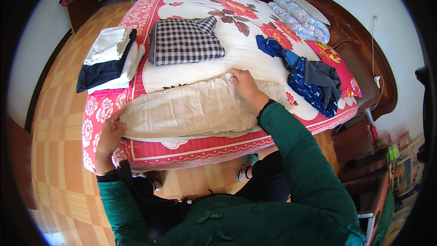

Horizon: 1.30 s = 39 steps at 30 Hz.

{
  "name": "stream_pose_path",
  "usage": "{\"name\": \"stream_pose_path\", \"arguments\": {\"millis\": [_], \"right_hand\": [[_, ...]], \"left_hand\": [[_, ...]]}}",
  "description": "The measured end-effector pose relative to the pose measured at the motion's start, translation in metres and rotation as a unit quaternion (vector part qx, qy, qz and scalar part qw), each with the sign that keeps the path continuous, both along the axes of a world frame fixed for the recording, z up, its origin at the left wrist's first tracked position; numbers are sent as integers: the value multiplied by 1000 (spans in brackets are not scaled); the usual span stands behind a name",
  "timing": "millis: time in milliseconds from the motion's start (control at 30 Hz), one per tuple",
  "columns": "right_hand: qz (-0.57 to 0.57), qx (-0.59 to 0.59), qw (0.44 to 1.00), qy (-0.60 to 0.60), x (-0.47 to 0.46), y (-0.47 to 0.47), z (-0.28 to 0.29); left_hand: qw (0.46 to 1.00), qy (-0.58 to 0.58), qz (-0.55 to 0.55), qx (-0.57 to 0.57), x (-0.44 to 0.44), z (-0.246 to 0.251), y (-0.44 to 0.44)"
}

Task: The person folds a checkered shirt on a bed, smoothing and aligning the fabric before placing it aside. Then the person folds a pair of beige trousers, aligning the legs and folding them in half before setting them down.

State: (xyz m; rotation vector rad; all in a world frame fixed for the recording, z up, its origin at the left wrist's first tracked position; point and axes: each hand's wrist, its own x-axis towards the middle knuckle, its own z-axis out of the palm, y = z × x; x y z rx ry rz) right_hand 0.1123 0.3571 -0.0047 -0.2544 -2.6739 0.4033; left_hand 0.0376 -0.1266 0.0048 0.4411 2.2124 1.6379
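Beige trousers (184, 109), laid lengthwise and folded over, lie along the near edge of a bed with a floral bedspread (201, 147). My left hand (112, 131) is at their left end, with thumb and fingers on the cloth edge. My right hand (244, 83) pinches the far edge of the cloth, right of its middle. Beyond the trousers lies a folded black-and-white checked garment (187, 41). A stack of folded clothes, with a white one (106, 46) on top and a dark one (102, 73) below it, stands at the bed's left edge.
Crumpled dark blue and grey clothes (312, 82) lie on the right of the bed, by a red pillow (336, 66). Folded floral bedding (300, 18) rests near the wooden headboard (362, 44). A nightstand (355, 136) stands at the right. Tiled floor (58, 136) shows at the left.
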Motion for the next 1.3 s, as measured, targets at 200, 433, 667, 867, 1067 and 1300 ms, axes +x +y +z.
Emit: {"name": "stream_pose_path", "arguments": {"millis": [200, 433, 667, 867, 1067, 1300], "right_hand": [[-113, -94, 989, 18, -20, 7, 0], [6, -9, 999, -41, 20, 1, 5], [71, 96, 979, -163, 128, -33, -16], [-30, 95, 981, -168, 153, 15, -7], [-111, 101, 965, -217, 163, 59, -22], [-201, 102, 969, -103, 146, 95, -15]], "left_hand": [[1000, -2, -1, -7, 1, 4, 1], [1000, -3, 4, -22, 3, 9, 2], [1000, 0, -1, -19, 4, 9, 3], [1000, 11, 2, -12, 3, 5, 1], [1000, 11, -14, -5, 0, 0, -2], [1000, 10, -14, 3, 3, 3, -4]]}}
